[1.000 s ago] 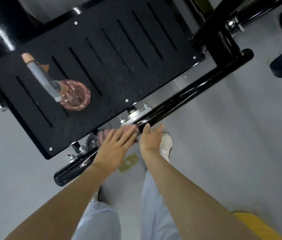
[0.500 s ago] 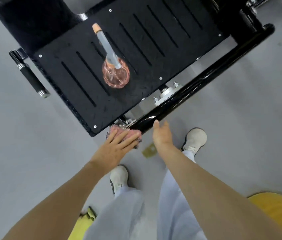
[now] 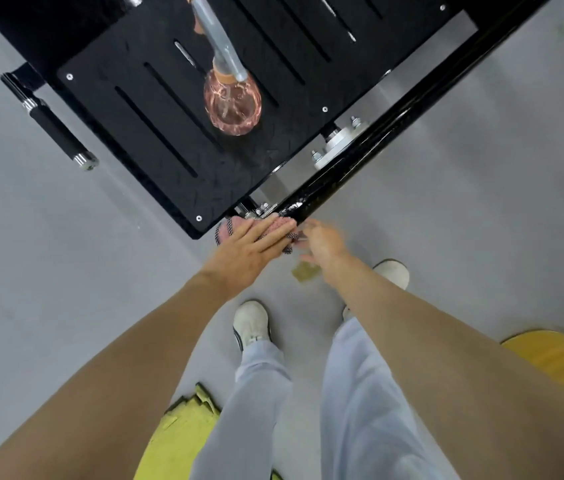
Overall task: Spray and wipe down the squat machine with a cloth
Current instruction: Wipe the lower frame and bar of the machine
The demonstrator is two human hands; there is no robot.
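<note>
Nearest us, at 6 o'clock, we see two legs in pale trousers [image 3: 259, 393] above a grey floor [image 3: 48, 271], with a yellow mat [image 3: 183, 427] at 7 o'clock. One white shoe [image 3: 251, 322] points to 12 o'clock. The other is partly hidden behind the right forearm. A small yellowish scrap [image 3: 304, 271] lies on the floor by the right wrist.

Both bare arms reach toward 12 o'clock. The left hand [image 3: 246, 249] lies flat, fingers straight and close together, pressing the cloth [image 3: 226, 227] onto the near end of the bar [image 3: 394, 116]. The cloth is pink with a dark checked edge. It sits bunched under those fingers, at the near corner of the plate [image 3: 100, 109]. The right hand [image 3: 323, 242] is just beside the cloth, at its 3 o'clock. It is blurred, and we cannot tell whether its fingers are spread or pinch the cloth's edge.

The glossy black bar runs toward 1 o'clock along the plate's edge. On the slotted black plate, at 12 o'clock from the left hand, stands the pink bottle [image 3: 233, 102] with a grey sprayer. At 10 o'clock we see a black handle [image 3: 57, 133] with chrome ends jutting out beside the plate.
</note>
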